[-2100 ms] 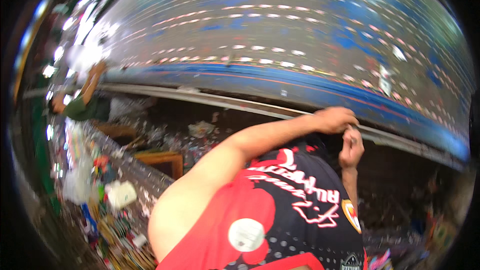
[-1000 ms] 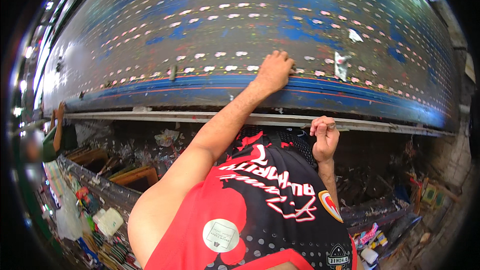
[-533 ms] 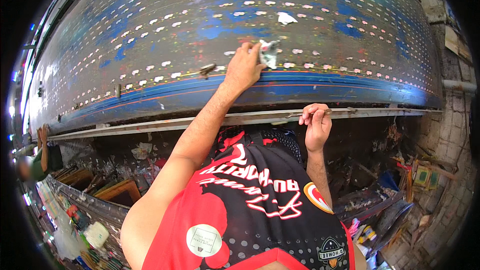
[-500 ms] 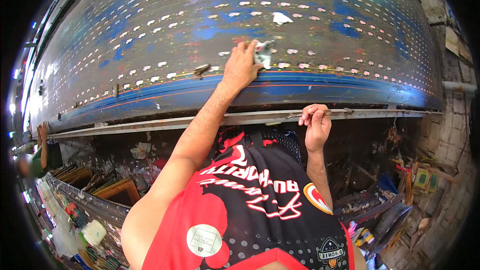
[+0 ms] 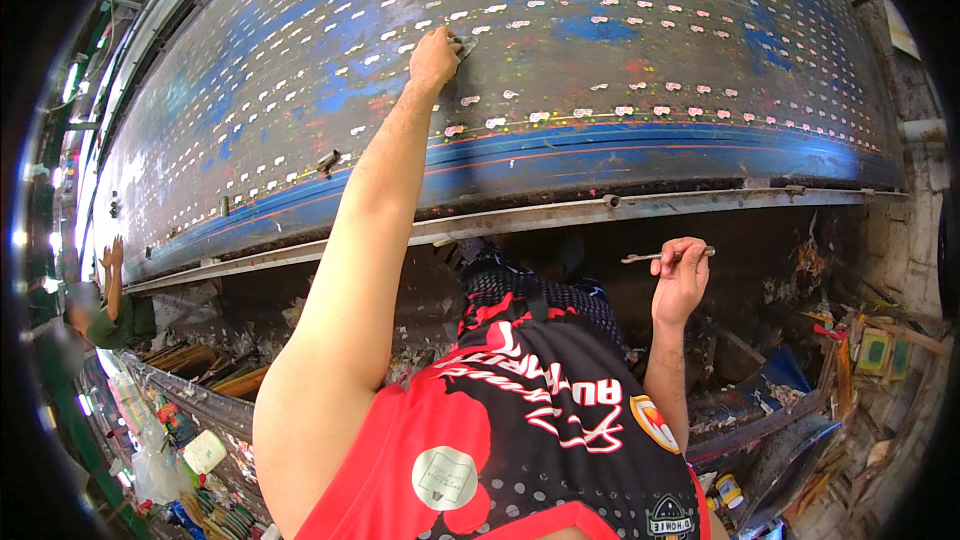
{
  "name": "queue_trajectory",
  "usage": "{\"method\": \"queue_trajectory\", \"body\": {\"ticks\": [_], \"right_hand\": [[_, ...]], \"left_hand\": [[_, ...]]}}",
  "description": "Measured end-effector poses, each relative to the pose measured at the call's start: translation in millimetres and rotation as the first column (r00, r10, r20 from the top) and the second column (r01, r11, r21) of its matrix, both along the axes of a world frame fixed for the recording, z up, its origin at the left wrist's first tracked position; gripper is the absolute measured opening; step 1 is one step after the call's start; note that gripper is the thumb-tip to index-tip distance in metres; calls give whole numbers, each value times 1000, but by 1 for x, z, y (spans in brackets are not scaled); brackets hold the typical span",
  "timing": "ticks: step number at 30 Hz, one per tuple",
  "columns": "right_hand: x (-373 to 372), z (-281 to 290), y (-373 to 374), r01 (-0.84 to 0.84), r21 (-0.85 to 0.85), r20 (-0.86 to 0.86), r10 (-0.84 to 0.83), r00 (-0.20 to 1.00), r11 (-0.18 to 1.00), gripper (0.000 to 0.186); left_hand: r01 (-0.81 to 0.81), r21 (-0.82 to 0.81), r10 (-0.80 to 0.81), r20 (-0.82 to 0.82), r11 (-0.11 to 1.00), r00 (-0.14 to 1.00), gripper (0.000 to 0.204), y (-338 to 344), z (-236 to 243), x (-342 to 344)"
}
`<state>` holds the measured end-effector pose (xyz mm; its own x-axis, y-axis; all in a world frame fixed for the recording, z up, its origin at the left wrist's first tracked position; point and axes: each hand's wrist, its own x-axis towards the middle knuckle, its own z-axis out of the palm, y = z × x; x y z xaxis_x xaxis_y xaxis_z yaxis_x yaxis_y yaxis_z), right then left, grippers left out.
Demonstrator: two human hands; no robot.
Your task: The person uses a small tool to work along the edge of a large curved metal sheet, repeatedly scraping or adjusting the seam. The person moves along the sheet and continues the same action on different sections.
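My left hand [image 5: 435, 60] reaches far over a long table [image 5: 520, 155] with a worn blue and grey top, covered in rows of small white and pink marks. Its fingers are curled down around a crumpled pale scrap [image 5: 467, 46], of which only a thin edge shows. My right hand [image 5: 680, 282] is raised in front of the table's near rail, pinching a small metal wrench [image 5: 638, 259] between thumb and fingers. The tool lies roughly level, its ends sticking out on both sides.
A metal rail [image 5: 540, 221] runs along the near edge. Small metal fittings [image 5: 327, 162] sit on the tabletop at left. Another person's hand [image 5: 113, 255] is at the far left. Wooden pieces [image 5: 240, 383], a white jug [image 5: 205, 451] and scraps lie below; brick paving [image 5: 905, 340] is at right.
My left hand has moved farther across the table and leftward. The loose white scrap no longer shows on the tabletop. My right hand has shifted right and down from the rail with the wrench.
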<state>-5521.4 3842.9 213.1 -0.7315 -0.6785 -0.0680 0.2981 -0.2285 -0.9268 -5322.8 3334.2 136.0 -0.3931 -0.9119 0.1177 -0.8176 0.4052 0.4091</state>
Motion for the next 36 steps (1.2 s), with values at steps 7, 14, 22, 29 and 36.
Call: {"method": "queue_trajectory", "body": {"ticks": [7, 14, 22, 29, 36], "right_hand": [[-9, -18, -2, -37, -29, 123, 40, 992, 999, 33], [-41, -29, -3, -29, -65, 201, 42, 979, 997, 36], [-42, -70, -23, 86, -97, 388, -41, 921, 992, 33], [-37, -98, -46, 166, -45, 401, -134, 906, 985, 32], [-35, -106, -47, 163, -45, 458, -124, 880, 986, 32]], "left_hand": [[71, 218, -147, 356, 973, 923, 31, 24, 26, 5], [341, 536, -361, -73, 772, 930, 21, 207, 125, 69], [116, 820, -593, 300, 561, 747, 31, 329, 148, 145], [433, 434, -496, 39, 790, 867, 33, 332, 152, 68], [526, 192, -489, -209, 829, 847, 26, 345, 95, -14]]}}
